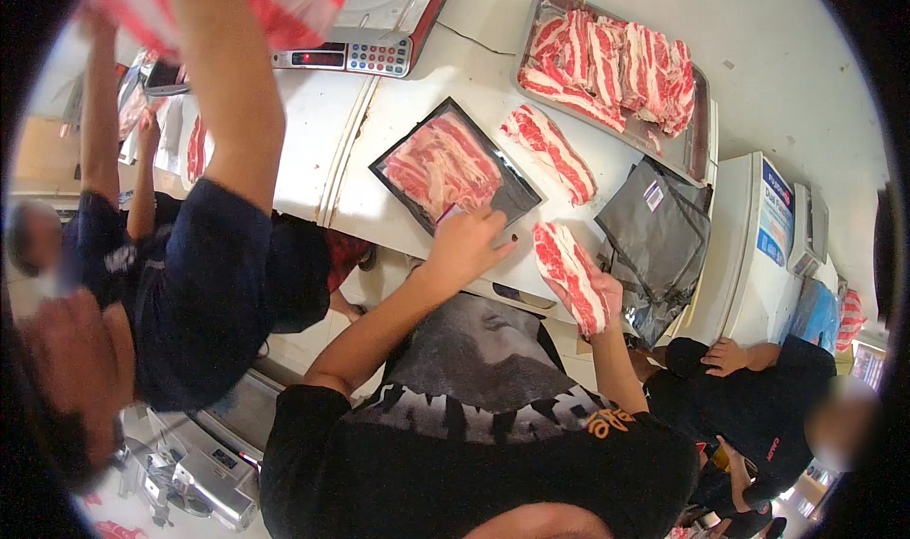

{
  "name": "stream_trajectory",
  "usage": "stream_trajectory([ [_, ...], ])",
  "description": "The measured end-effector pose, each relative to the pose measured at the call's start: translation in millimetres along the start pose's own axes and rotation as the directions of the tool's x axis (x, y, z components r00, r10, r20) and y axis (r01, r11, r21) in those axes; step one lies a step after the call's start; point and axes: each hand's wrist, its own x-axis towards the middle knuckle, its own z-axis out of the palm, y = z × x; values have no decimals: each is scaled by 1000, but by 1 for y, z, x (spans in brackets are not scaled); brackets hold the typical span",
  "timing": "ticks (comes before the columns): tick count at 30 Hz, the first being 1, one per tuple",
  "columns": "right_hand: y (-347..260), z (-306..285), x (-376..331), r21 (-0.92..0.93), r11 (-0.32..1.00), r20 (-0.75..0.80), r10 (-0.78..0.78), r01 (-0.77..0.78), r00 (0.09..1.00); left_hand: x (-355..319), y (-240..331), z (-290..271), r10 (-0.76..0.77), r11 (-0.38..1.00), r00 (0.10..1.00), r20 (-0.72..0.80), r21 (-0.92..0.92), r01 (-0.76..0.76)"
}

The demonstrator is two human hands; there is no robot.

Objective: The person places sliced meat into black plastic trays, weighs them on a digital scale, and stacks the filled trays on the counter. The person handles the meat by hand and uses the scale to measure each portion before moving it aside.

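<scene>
My right hand (609, 295) is closed around a long slab of marbled red-and-white meat (569, 274), held tilted above the table's near edge. My left hand (468, 251) rests at the near edge of a black-bordered pouch (517, 198) with a clear front. Its thumb and index finger are apart, while the other fingers are partly hidden. Sliced meat (441, 163) shows through the pouch, and a small label pokes out beside my left fingers. Another meat slab (550, 155) lies on the white surface just right of the pouch.
A metal tray (704, 146) of meat slabs stands at the far right. Black bags (659, 221) lie near my right hand. A weighing scale (408, 51) sits at the back. A co-worker's raised arm (232, 93) reaches across the left; another person (749, 397) is at the right.
</scene>
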Motion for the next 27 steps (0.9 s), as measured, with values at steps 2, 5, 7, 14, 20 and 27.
stream_trajectory([
  [2, 6, -13, -5, 4, 1000, -36, 25, -25, 999, 0, -9, 22, 86, 995, 996, -2, 42, -85],
  [5, 21, -26, 15, 1, 997, 28, 82, -82, 996, 4, -26, 36, 143, 989, 988, -53, 55, -141],
  [7, 39, -24, 43, -37, 995, 108, 91, -87, 990, 6, -25, 30, 178, 984, 979, -100, 37, -175],
  [14, 67, -88, 163, -220, 975, 239, 79, -25, 968, 4, -9, 4, 170, 982, 974, -151, -53, -180],
  [20, 78, -30, 228, -580, 807, 166, -21, 114, 986, 1, -7, -5, 147, 982, 980, -137, -100, -161],
  [27, 87, 14, 248, -699, 696, 188, -46, 166, 981, -1, -17, -6, 207, 967, 963, -173, -115, -228],
])
